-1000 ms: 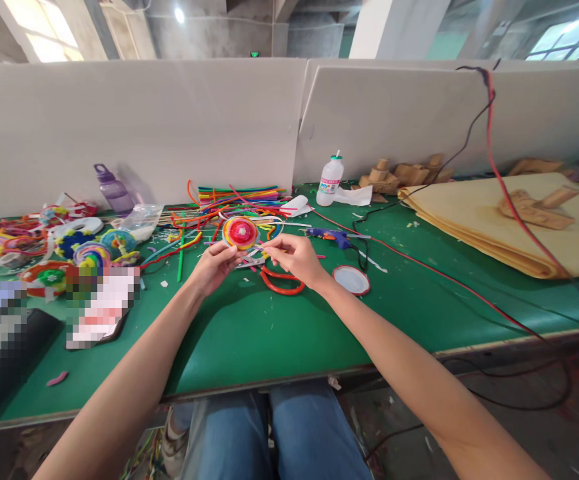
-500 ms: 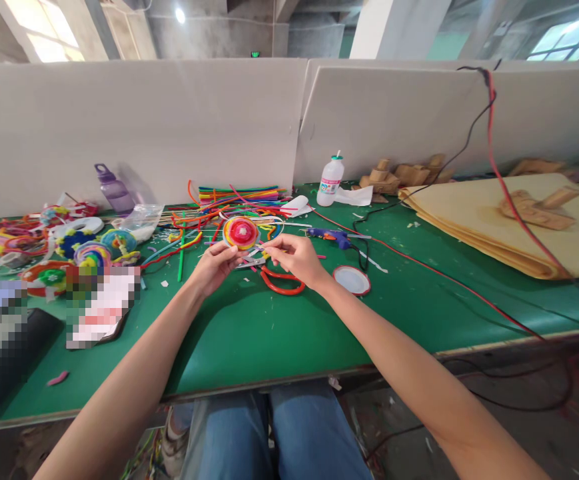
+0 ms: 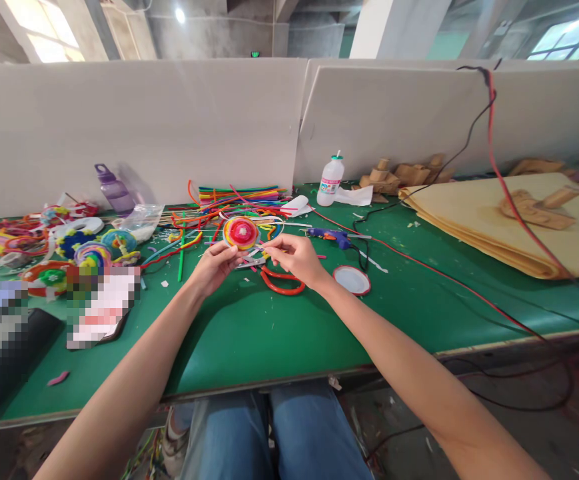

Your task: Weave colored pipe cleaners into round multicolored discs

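My left hand [image 3: 216, 267] is closed on a round disc [image 3: 242, 233] of coiled pipe cleaner, red and pink at the centre with yellow and pale blue outer rings. Its thumb presses the lower edge, and the disc faces me above the table. Just to the right, my right hand [image 3: 294, 259] is pinched by the disc's lower right edge; what lies between its fingertips is too small to make out. Under the right hand lie scissors with orange-red handles [image 3: 284, 289], their blades partly hidden. A blue glue gun [image 3: 336, 238] rests to the right of that hand.
Colourful pipe cleaners [image 3: 249, 195] lie behind my hands. Finished-looking coiled pieces [image 3: 92, 257] cluster at left, near a purple bottle [image 3: 114, 190]. A white lid [image 3: 352, 281], a white bottle [image 3: 330, 181] and yellowish sheets [image 3: 469, 220] are at right. A red cable [image 3: 444, 277] crosses the table.
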Tool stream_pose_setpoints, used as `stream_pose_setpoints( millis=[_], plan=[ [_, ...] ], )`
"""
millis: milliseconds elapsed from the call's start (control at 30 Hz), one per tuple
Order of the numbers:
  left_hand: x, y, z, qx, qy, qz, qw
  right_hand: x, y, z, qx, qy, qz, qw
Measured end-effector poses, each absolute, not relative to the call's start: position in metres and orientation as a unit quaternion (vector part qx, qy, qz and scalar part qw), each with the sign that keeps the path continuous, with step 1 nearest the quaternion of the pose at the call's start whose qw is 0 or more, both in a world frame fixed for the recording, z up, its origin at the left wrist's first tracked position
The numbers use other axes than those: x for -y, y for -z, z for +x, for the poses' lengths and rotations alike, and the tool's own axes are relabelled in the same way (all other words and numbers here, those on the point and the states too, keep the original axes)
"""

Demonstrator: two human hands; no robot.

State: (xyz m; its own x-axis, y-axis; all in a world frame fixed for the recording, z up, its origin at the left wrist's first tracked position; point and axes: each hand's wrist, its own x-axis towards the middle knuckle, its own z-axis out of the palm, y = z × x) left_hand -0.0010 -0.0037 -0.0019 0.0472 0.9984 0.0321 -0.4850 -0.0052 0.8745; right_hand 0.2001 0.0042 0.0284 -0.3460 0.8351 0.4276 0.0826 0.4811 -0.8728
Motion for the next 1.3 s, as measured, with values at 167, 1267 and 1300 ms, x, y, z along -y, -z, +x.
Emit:
stream_pose_setpoints(
  millis=[167,1267,1300],
  plan=[
    [0.0041,0.0016,-0.0006,-0.343,-0.601,0.379,0.614,-0.0047,-0.0281,0.2001,0.721,-0.392,-0.318,0.474],
    [-0.0018,0.0030,-0.0018,-0.342,-0.648,0.332,0.594,-0.0060,-0.0225,0.1967,0.716,-0.418,-0.321,0.456],
    [-0.0018,0.0031,-0.0018,-0.342,-0.646,0.336,0.594,-0.0067,-0.0222,0.1965,0.707,-0.438,-0.327,0.449]
  ],
)
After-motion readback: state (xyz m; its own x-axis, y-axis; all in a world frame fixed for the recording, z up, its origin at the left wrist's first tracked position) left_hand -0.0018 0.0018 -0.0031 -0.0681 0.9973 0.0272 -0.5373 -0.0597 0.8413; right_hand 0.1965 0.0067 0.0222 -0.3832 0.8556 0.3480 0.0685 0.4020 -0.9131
